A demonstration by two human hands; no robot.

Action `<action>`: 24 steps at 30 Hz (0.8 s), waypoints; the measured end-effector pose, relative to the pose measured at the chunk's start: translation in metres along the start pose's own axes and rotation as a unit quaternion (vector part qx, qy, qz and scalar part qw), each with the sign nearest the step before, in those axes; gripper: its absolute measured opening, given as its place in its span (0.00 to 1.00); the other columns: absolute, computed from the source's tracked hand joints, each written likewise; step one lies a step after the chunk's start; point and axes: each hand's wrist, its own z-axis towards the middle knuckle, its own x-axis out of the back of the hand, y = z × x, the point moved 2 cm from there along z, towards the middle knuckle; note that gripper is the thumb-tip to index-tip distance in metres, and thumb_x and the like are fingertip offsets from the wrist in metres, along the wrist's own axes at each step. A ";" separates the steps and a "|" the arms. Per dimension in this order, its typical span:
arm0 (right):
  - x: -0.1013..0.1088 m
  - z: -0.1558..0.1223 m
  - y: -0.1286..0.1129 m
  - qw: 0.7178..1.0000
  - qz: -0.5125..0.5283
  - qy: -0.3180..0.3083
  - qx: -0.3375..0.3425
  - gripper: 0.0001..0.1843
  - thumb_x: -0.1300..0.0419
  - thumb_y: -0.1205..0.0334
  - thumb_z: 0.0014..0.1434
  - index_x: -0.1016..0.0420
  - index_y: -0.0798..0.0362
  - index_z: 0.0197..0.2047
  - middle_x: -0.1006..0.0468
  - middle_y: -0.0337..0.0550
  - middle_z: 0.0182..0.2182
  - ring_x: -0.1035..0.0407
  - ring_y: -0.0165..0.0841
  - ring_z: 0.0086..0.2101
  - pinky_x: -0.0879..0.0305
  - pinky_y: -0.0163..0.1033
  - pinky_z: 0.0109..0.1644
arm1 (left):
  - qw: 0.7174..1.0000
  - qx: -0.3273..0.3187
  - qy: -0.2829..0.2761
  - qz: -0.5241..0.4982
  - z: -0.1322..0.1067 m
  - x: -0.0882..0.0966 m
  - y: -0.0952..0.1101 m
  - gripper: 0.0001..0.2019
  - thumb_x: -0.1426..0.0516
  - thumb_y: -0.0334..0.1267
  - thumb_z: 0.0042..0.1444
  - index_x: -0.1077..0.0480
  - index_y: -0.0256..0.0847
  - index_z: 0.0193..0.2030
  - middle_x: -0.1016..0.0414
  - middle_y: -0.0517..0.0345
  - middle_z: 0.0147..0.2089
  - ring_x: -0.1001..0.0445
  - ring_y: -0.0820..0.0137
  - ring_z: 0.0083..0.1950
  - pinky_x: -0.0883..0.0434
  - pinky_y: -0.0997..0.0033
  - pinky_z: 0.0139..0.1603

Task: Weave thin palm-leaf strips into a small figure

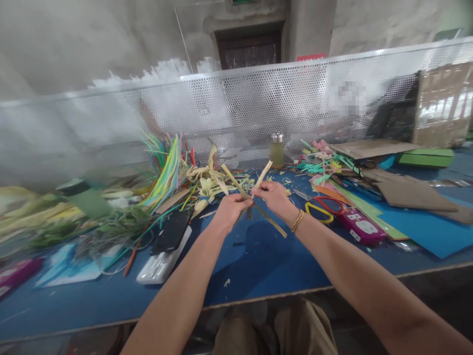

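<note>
- The left hand (233,209) is pinching a long dry strip (274,225), fingertips closing on its middle, above the desk (251,281), between its near and far edges.
- The right hand (276,197) is pinching a paler strip (264,171) just beside it.
- The hands are seemingly fitting both strips together; the next move is probably calling for steady fingertips.
- A phone (172,232) is lying leftward; a jar (277,152) is standing near the far edge.

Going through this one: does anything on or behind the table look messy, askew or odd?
Yes, mildly. Pale scraps litter the blue tabletop, even near its front edge. The black phone sits off-centre on a white object. Oddest is a blocky, pixelated patch over the perforated panel, unlike the mesh around it.
</note>
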 end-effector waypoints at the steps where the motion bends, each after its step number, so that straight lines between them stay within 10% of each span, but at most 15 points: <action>1: 0.000 0.000 0.002 1.000 0.000 0.008 -0.003 0.17 0.38 0.52 0.51 0.30 0.54 0.19 0.36 0.33 0.17 0.43 0.27 0.22 0.49 0.34 0.27 | 1.000 -0.003 -0.001 0.014 0.001 0.000 -0.001 0.11 0.34 0.41 0.39 0.24 0.37 0.27 0.25 0.59 0.24 0.31 0.71 0.25 0.35 0.69 0.31; 9: -0.007 0.000 0.011 0.992 0.085 -0.083 -0.050 0.15 0.39 0.51 0.51 0.29 0.53 0.22 0.28 0.36 0.20 0.35 0.28 0.25 0.38 0.35 0.33 | 0.998 -0.001 -0.032 0.049 0.001 0.010 -0.004 0.18 0.40 0.52 0.50 0.23 0.36 0.31 0.22 0.52 0.28 0.26 0.65 0.32 0.32 0.66 0.36; 16: 0.000 0.005 0.010 0.962 0.243 -0.017 -0.122 0.16 0.34 0.49 0.47 0.29 0.52 0.28 0.27 0.35 0.24 0.35 0.26 0.24 0.36 0.33 0.33 | 0.963 -0.126 0.085 0.223 0.013 0.050 0.003 0.11 0.39 0.43 0.48 0.20 0.44 0.38 0.19 0.52 0.40 0.24 0.58 0.45 0.32 0.62 0.49; 24: -0.006 -0.001 0.004 0.922 0.359 -0.035 -0.142 0.20 0.27 0.54 0.39 0.31 0.51 0.31 0.24 0.35 0.26 0.29 0.28 0.27 0.31 0.37 0.37 | 0.983 -0.080 -0.140 0.092 0.003 0.022 0.005 0.21 0.34 0.40 0.41 0.23 0.43 0.46 0.20 0.54 0.42 0.24 0.64 0.43 0.30 0.67 0.44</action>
